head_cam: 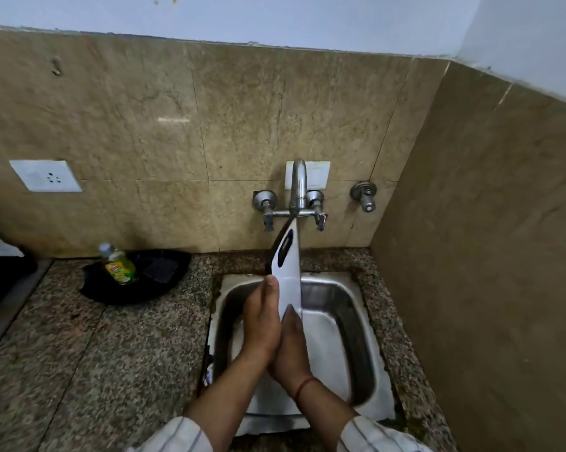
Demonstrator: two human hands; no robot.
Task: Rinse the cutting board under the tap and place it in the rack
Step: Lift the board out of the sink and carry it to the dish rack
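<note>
Nearest the camera, two forearms in pale striped sleeves reach forward over the sink; a red thread sits on the right wrist.

The left hand [262, 321] and right hand [291, 347] meet palm to palm around the lower end of the white plastic cutting board with a dark edge and slotted handle hole [288, 265]. Fingers of both hands are closed flat against the board's faces, left thumb up along its near face, so it is clamped between the palms rather than gripped by the edges.

The board stands on edge, nearly vertical, above the rectangular stainless steel sink [350, 308], with its handle end uppermost and just below the spout of the chrome wall-mounted tap with two lever valves [298, 190]. Whether water is running cannot be told.

Left of the sink, on the speckled granite counter [96, 337], a yellow-green dish soap bottle [120, 264] rests in a black round pan [138, 275]. No rack is in view.

Risks, as judged:
- A wet, smooth board held only by palm pressure may slide down into the basin.
- The top edge is close to the spout; raising it could knock the tap.
- Water striking an upright face would likely spray onto counter and sleeves.
- The rack must be located off-view; turning with a dripping board invites a slip.
</note>
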